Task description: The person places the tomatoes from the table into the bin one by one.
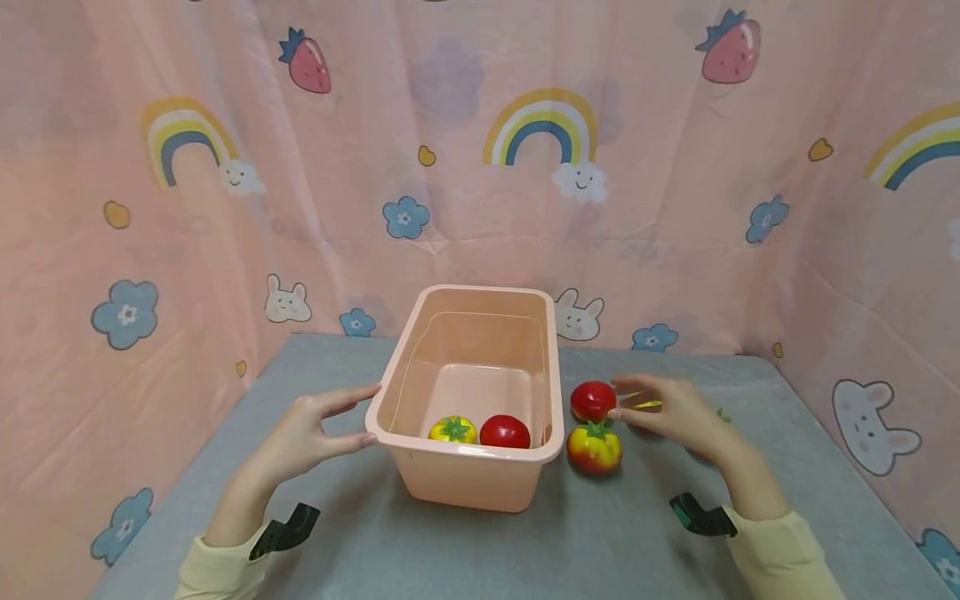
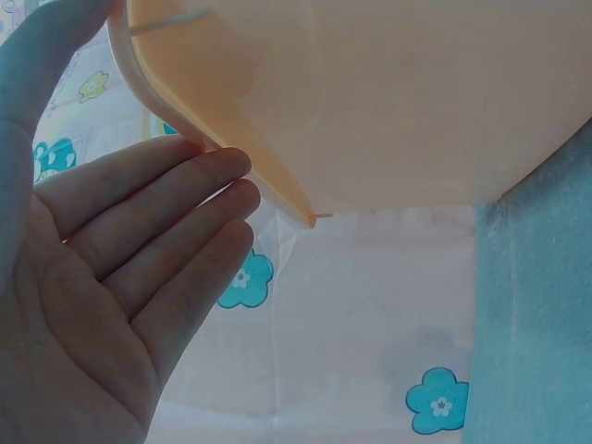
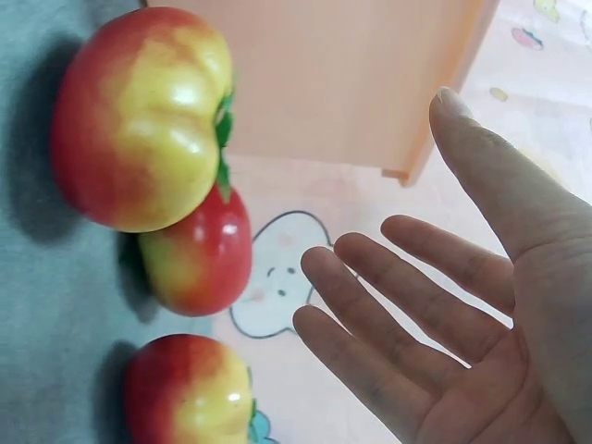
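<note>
A peach plastic bin (image 1: 472, 479) stands on the table, with a yellow tomato (image 1: 453, 429) and a red tomato (image 1: 506, 432) inside near its front wall. My left hand (image 1: 300, 437) is at the bin's left rim, thumb and fingertips right at the edge; the left wrist view shows its fingers (image 2: 176, 213) nearly straight. To the right of the bin lie a red tomato (image 1: 593, 401) and a yellow-and-red tomato (image 1: 595, 450) with green leaves. Over the tabletop, my right hand (image 1: 671, 410) reaches beside the red one, fingers spread and holding nothing. Another tomato (image 3: 190, 388) shows in the right wrist view.
Partly hidden behind the right hand are more pieces, one with a yellow top (image 1: 647, 404) and one with a green stem (image 1: 723, 415). A grey cloth covers the table (image 1: 615, 550). A pink printed curtain (image 1: 360, 250) rises behind and at both sides.
</note>
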`<state>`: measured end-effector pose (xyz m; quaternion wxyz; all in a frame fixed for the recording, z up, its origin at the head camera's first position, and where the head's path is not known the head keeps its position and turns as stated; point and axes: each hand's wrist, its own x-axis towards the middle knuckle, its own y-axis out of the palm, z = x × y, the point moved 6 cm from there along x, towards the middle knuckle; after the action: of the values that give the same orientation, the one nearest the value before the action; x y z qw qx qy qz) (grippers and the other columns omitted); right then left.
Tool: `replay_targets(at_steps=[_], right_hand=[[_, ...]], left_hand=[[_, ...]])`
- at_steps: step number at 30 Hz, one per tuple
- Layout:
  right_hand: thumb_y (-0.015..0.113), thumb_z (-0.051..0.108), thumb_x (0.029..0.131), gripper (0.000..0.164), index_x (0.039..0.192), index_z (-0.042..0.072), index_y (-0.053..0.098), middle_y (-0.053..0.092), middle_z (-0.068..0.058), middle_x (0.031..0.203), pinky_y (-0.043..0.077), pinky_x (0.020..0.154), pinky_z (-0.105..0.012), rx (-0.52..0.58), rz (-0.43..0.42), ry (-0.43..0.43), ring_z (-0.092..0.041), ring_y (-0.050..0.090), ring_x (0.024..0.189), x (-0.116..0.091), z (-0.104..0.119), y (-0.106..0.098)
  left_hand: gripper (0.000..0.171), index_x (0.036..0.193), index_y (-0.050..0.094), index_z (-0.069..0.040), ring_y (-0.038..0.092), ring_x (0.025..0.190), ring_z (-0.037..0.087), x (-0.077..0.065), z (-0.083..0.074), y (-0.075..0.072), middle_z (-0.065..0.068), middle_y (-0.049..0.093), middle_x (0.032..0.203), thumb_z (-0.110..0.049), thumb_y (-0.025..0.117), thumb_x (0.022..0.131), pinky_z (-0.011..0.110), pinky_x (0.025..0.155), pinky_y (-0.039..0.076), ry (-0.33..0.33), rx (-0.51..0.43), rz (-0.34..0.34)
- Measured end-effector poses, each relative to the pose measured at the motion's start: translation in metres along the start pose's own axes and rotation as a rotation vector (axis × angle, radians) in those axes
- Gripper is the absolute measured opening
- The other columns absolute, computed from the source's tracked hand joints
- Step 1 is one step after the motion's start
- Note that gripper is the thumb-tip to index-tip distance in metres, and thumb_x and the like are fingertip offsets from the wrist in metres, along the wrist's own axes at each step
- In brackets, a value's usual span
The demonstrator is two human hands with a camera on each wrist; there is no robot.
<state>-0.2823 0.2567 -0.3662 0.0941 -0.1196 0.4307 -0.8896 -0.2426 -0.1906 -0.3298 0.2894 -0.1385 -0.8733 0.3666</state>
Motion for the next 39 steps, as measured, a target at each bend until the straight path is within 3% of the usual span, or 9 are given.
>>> replay_targets(at_steps=[11, 22, 30, 39], right_hand=[[0.071, 0.045, 0.082, 0.060, 0.126, 0.007, 0.058, 0.064, -0.017, 0.119, 0.060, 0.075, -0.040, -0.008, 0.018, 0.006, -0.035, 0.064, 0.103, -0.002, -0.014, 0.012], [0.071, 0.043, 0.082, 0.055, 0.124, 0.009, 0.061, 0.066, -0.014, 0.116, 0.059, 0.080, -0.043, -0.009, 0.035, 0.010, -0.028, 0.065, 0.098, -0.005, -0.022, 0.023], [0.072, 0.046, 0.080, 0.056, 0.123, 0.012, 0.062, 0.066, -0.010, 0.117, 0.059, 0.082, -0.037, 0.016, 0.063, 0.027, -0.019, 0.067, 0.096, -0.007, -0.028, 0.033], [0.073, 0.047, 0.079, 0.060, 0.124, 0.010, 0.061, 0.066, -0.011, 0.116, 0.058, 0.083, -0.041, 0.029, 0.092, 0.061, -0.025, 0.066, 0.099, -0.008, -0.030, 0.042]], left_hand=[[0.055, 0.128, 0.061, -0.011, 0.062, 0.113, 0.028, 0.000, 0.000, 0.000, 0.004, 0.063, 0.127, -0.025, 0.078, 0.079, 0.043, 0.096, 0.051, 0.007, 0.002, -0.007], [0.054, 0.129, 0.060, -0.012, 0.061, 0.114, 0.028, 0.000, 0.001, 0.000, 0.004, 0.063, 0.127, -0.025, 0.078, 0.079, 0.043, 0.096, 0.051, 0.010, 0.004, -0.003], [0.055, 0.129, 0.060, -0.012, 0.061, 0.115, 0.028, 0.000, 0.001, 0.001, 0.004, 0.062, 0.127, -0.026, 0.078, 0.079, 0.044, 0.096, 0.051, 0.005, -0.001, 0.005], [0.055, 0.129, 0.060, -0.011, 0.061, 0.114, 0.029, 0.000, 0.000, 0.000, 0.004, 0.062, 0.127, -0.025, 0.078, 0.079, 0.045, 0.096, 0.051, 0.001, 0.000, 0.005]])
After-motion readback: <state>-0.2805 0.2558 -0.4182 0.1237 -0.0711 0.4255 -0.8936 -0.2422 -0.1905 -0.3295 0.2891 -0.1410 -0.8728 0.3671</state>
